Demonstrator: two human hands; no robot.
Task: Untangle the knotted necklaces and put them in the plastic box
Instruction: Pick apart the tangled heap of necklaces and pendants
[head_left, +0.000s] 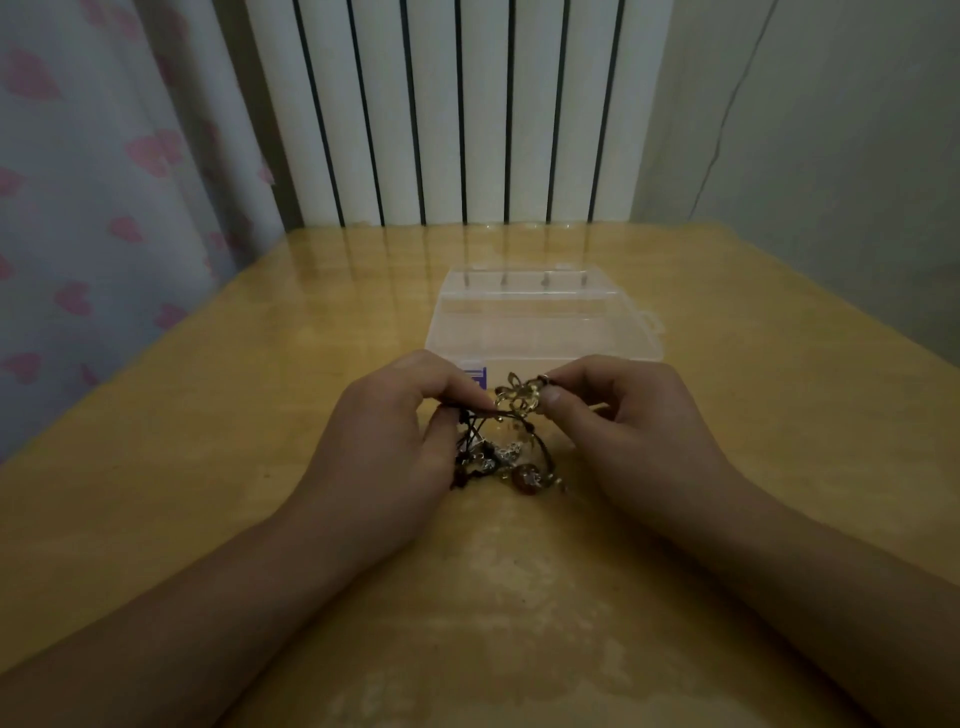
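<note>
A tangle of dark-corded necklaces (498, 457) with silver charms and a reddish bead lies on the wooden table (208, 467), between my hands. My left hand (395, 441) pinches the dark cords at the tangle's upper left. My right hand (623, 421) pinches a gold flower-shaped pendant (517, 397), lifted a little above the pile and still joined to the cords. Just beyond my hands sits the clear plastic box (545, 322), with a blue label at its near edge; I cannot tell whether its lid is open or closed.
A white ribbed radiator (457, 114) stands behind the table's far edge. A curtain with pink hearts (104, 208) hangs at the left, a plain wall at the right. Bare tabletop lies on both sides of my arms.
</note>
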